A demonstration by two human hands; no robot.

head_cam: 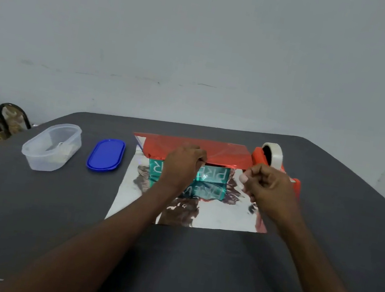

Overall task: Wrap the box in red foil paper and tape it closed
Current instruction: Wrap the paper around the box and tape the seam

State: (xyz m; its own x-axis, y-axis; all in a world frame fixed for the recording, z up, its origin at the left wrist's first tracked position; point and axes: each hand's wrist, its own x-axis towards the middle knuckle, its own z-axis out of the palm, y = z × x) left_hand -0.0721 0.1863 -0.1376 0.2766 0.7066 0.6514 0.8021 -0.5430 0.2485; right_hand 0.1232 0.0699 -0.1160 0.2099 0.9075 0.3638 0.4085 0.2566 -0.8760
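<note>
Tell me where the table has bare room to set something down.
The dark grey table is bare in front, between the silver-backed red foil sheet and the near edge, and far left ahead of the clear plastic tub. It is crowded around the teal box, both hands and the orange tape dispenser.

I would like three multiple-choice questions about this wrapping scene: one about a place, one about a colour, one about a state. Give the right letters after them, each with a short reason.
1. Where is the tape dispenser?
A. right of the box
B. left of the plastic tub
C. at the near table edge

2. What colour is the loose lid?
A. green
B. blue
C. yellow

3. How is the box now?
A. fully wrapped
B. not on the foil paper
C. partly covered, near side bare

Answers: 1 A, it stands at the far right, behind the right hand. 2 B, the lid beside the plastic tub is blue. 3 C, the foil paper lies over the top under the left hand, with the print still showing.
</note>
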